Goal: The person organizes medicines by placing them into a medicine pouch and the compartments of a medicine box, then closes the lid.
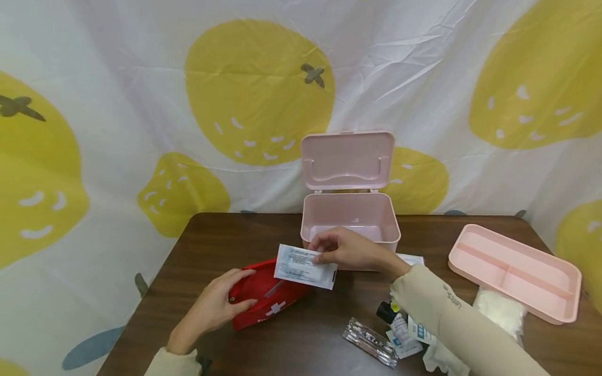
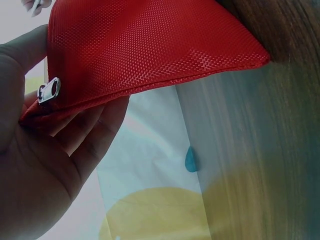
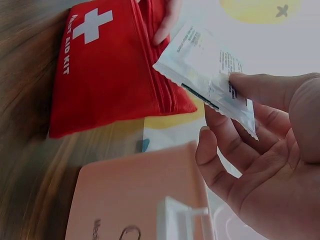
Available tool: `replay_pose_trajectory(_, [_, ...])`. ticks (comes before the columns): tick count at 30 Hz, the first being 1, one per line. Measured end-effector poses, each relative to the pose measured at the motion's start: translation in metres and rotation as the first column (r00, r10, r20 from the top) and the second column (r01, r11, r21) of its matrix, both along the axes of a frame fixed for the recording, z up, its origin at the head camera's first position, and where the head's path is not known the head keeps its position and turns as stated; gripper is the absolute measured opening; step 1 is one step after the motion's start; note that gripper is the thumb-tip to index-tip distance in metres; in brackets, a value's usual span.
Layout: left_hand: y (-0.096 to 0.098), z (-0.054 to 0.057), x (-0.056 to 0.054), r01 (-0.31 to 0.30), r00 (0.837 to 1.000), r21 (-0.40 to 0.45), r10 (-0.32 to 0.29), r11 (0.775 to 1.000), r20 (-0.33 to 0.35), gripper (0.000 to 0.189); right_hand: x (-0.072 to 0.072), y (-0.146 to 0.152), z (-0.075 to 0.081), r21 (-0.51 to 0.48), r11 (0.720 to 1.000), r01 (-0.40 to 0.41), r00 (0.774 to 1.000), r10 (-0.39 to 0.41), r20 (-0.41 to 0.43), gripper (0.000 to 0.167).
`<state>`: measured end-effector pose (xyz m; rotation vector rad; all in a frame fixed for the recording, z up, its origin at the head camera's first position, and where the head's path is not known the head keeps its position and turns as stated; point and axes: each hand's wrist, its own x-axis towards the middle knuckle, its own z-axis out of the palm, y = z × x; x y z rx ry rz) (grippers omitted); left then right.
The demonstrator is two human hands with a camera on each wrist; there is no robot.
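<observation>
A red first aid pouch (image 1: 268,305) with a white cross stands on the table, its top zipper undone. My left hand (image 1: 211,303) grips the pouch's left end between thumb and fingers. Beside that hand, in the left wrist view, hangs a metal zipper pull (image 2: 49,91). My right hand (image 1: 352,249) pinches a flat white printed packet (image 1: 301,267) by its right side, thumb on the near face. The packet is above the pouch's right part and hides some of its opening. The right wrist view shows the packet's crimped edge close to the pouch.
Behind the right hand stands a pink box (image 1: 312,216) with its lid (image 1: 348,159) raised. A pink divided tray (image 1: 512,269) lies at the right, partly over a clear bag of white material (image 1: 499,310). Near the front are wrapped swabs (image 1: 371,342), a black-capped bottle (image 1: 386,312) and small packets (image 1: 405,344).
</observation>
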<state>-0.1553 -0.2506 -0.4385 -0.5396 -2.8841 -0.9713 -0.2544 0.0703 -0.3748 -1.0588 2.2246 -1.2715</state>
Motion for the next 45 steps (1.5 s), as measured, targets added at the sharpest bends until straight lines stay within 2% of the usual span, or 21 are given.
replay_pose_trajectory(9, [0.001, 0.003, 0.002, -0.010, 1.000, -0.020, 0.009, 1.000, -0.027, 0.057, 0.006, -0.030, 0.008, 0.017, 1.000, 0.008, 0.991, -0.006, -0.131, 0.013])
replay_pose_trajectory(15, [0.000, 0.003, 0.003, -0.006, 0.999, -0.033, 0.005, 0.999, -0.048, 0.056, 0.011, -0.049, 0.011, -0.029, 0.999, 0.018, 0.984, -0.022, -0.176, 0.013])
replay_pose_trajectory(19, [0.000, 0.002, 0.003, -0.009, 0.999, -0.033, 0.008, 0.999, -0.046, 0.057, 0.012, -0.062, 0.011, -0.085, 0.995, 0.053, 0.974, -0.070, -0.215, 0.012])
replay_pose_trajectory(25, [0.001, 0.002, 0.002, 0.003, 0.999, -0.032, -0.005, 0.999, -0.048, 0.058, 0.015, -0.072, 0.004, -0.160, 0.985, 0.069, 0.970, -0.104, -0.218, 0.011])
replay_pose_trajectory(28, [0.002, 0.002, 0.002, 0.006, 0.998, -0.028, -0.008, 1.000, -0.056, 0.059, 0.016, -0.075, -0.002, -0.137, 0.989, 0.053, 0.966, -0.085, -0.243, 0.011])
replay_pose_trajectory(30, [0.002, 0.002, 0.003, 0.012, 0.998, -0.013, -0.013, 1.000, -0.055, 0.060, 0.017, -0.075, -0.007, -0.102, 0.994, 0.026, 0.955, -0.055, -0.290, 0.010])
replay_pose_trajectory(33, [0.001, 0.002, 0.003, 0.021, 0.998, -0.001, -0.021, 1.000, -0.051, 0.058, 0.017, -0.074, -0.012, -0.019, 1.000, -0.020, 0.918, 0.011, -0.396, 0.012])
replay_pose_trajectory(35, [0.001, 0.002, 0.003, 0.021, 0.999, 0.001, -0.021, 1.000, -0.042, 0.055, 0.017, -0.074, -0.014, 0.049, 0.998, -0.034, 0.883, 0.053, -0.467, 0.013])
replay_pose_trajectory(39, [0.000, 0.003, 0.003, 0.011, 1.000, -0.006, -0.012, 1.000, -0.023, 0.053, 0.021, -0.076, -0.015, 0.177, 0.984, -0.020, 0.794, 0.123, -0.595, 0.016])
replay_pose_trajectory(42, [0.000, 0.003, 0.003, 0.002, 1.000, -0.009, -0.002, 1.000, -0.007, 0.056, 0.026, -0.078, -0.015, 0.236, 0.972, -0.001, 0.727, 0.163, -0.667, 0.018])
replay_pose_trajectory(44, [0.000, 0.003, 0.003, -0.002, 1.000, -0.014, 0.002, 1.000, -0.001, 0.059, 0.029, -0.080, -0.015, 0.259, 0.966, 0.006, 0.686, 0.184, -0.704, 0.018])
replay_pose_trajectory(45, [0.000, 0.003, 0.004, -0.002, 1.000, -0.017, 0.002, 1.000, 0.000, 0.059, 0.031, -0.081, -0.016, 0.269, 0.963, 0.008, 0.674, 0.193, -0.713, 0.017])
